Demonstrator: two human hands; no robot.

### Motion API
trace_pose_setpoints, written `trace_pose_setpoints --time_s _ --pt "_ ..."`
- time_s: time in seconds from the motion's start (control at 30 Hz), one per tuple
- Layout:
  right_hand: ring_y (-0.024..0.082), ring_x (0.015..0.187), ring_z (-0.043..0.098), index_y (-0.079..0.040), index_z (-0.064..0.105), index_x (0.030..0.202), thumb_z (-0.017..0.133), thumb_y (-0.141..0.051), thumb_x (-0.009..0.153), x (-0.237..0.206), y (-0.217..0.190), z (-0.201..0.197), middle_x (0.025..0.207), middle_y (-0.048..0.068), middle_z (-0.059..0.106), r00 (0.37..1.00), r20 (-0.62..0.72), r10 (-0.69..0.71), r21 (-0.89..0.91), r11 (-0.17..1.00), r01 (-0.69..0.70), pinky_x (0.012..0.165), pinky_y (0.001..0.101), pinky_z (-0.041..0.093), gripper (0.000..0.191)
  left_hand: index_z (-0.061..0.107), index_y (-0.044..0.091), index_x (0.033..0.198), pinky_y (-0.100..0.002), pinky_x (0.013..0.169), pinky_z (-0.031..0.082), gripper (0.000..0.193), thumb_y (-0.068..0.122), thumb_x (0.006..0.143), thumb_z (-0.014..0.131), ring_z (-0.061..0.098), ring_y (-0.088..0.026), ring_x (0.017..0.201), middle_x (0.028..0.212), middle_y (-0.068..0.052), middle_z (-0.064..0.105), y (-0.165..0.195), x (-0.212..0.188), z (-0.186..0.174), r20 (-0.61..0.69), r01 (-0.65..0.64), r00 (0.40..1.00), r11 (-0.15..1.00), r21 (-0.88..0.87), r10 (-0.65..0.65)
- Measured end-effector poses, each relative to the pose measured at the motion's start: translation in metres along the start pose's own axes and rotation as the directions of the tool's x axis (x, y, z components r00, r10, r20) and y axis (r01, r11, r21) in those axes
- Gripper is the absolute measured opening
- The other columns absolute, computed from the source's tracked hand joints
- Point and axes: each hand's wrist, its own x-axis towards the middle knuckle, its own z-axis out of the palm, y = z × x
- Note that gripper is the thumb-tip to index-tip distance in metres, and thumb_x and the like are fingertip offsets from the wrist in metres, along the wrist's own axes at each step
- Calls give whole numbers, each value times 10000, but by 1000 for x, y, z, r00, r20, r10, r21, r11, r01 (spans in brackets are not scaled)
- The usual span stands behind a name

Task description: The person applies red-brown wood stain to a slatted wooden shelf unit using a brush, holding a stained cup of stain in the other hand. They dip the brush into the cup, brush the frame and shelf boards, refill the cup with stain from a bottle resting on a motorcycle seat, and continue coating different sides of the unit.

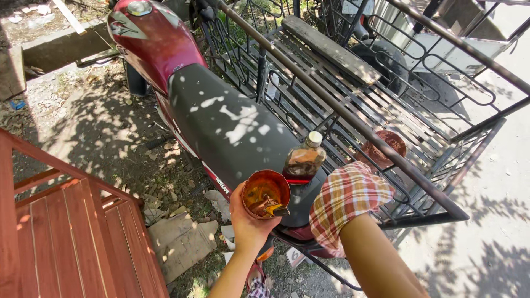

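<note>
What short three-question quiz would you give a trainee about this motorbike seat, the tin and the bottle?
1. True or false: the left hand holds the tin.
2. Where does the bottle stand? A) on the ground B) on the seat C) on the wooden steps
3. What covers the right hand?

Key:
1. True.
2. B.
3. A checked cloth; whether the hand grips anything is hidden.

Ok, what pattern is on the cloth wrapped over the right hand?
A red, orange and white plaid cloth, seen best in the head view.
</note>
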Motion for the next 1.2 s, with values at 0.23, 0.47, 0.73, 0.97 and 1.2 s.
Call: trace_pose_setpoints --time_s 0.23,0.47,0.73,0.97,1.2 --pt "430 1304 502 23 614 1294 680 -196 901 60 -14 -54 1323 214 632 796 -80 601 -15 797 -603 1034 604 451 454 498 63 1326 -416 1006 489 1009 173 463 1010 607 -276 1155 1226 -120 622 -23 51 -2 3 67 998 986 151 -69" --pt "431 1350 549 -149 659 1238 550 -293 932 84 -2 -56 1399 105 645 785 486 -386 -607 497 620 1184 703 272 355 483 56 1362 -408 1017 502 1014 128 488 994 623 -280 1178 1264 -123 618 -41 95 -9 12 57 998 992 110 -58" --pt "347 1155 670 -155 728 1220 652 -254 877 46 120 -105 1261 117 716 807 117 -579 760 575 303 1016 517 501 365 430 60 1402 -343 1046 545 969 64 589 958 647 -214 1237 1315 -94 627 -68 158 0 215 76 976 978 -193 -34" --pt "261 1114 718 -92 659 1331 703 -112 840 15 168 -137 1301 137 699 950 -146 277 860 -439 260 961 383 582 493 453 61 1387 -360 1037 546 981 117 564 982 660 -218 1228 1293 -94 648 -77 173 37 297 30 955 988 -149 16" --pt "185 1296 614 -47 584 1406 831 -23 737 26 155 -132 1352 96 668 958 -249 144 621 -735 272 1132 370 461 714 407 65 1443 -366 1083 514 1097 180 533 1009 621 -210 1276 1349 -84 623 -84 178 53 385 5 920 979 -203 76"
